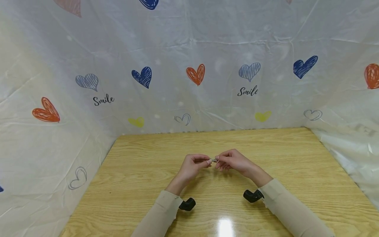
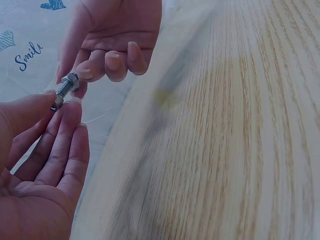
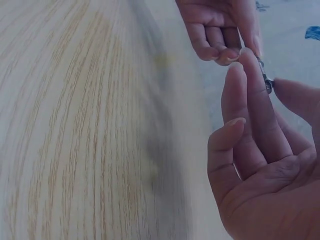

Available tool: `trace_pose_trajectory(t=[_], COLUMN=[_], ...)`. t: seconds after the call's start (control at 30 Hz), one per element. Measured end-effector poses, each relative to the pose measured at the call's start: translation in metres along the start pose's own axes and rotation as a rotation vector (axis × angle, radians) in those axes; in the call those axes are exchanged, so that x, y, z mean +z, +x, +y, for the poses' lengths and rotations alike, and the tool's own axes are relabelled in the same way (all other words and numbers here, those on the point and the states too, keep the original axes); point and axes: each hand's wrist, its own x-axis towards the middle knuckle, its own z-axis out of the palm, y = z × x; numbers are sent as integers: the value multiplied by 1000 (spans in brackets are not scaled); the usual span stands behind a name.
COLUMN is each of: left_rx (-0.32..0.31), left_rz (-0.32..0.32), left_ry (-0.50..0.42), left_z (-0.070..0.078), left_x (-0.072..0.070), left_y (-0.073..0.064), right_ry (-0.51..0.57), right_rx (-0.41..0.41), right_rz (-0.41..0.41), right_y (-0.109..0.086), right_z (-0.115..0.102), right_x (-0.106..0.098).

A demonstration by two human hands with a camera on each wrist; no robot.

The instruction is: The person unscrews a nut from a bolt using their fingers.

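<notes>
Beige sleeves (image 1: 296, 210) come in nearest to me at the bottom of the head view, each with a black fitting (image 1: 187, 204) at the cuff. Beyond them, two bare hands meet over a wood-grain table (image 1: 142, 177). Between their fingertips I see a small silver bolt (image 2: 64, 91), held above the tabletop and lying roughly level from hand to hand. My left hand (image 1: 192, 166) pinches one end between thumb and fingers. My right hand (image 1: 235, 162) pinches the other end, at a six-sided metal piece (image 2: 73, 77); I cannot tell whether that is a nut or the bolt's head. Both wrist views show the threads only partly, as fingers cover the rest. Behind the table hangs a pale, creased sheet (image 1: 165, 42) printed with red, blue and yellow hearts and the word "Smile".
</notes>
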Motion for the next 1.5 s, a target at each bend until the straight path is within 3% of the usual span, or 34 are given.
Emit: trace_pose_trajectory(t=[0.33,0.87,1.5], left_rx=[-8,-5,-16], left_rz=[6,-1,-3], left_ry=[8,7,11], left_z=[1,-1,-12], left_x=[0,1,0], left_y=[0,0,3], right_ry=[11,-14,-4], right_rx=[-54,30,2], right_rz=[-22,26,21], right_y=[-2,-1,-2], right_z=[1,2,11], right_x=[-1,0,-1])
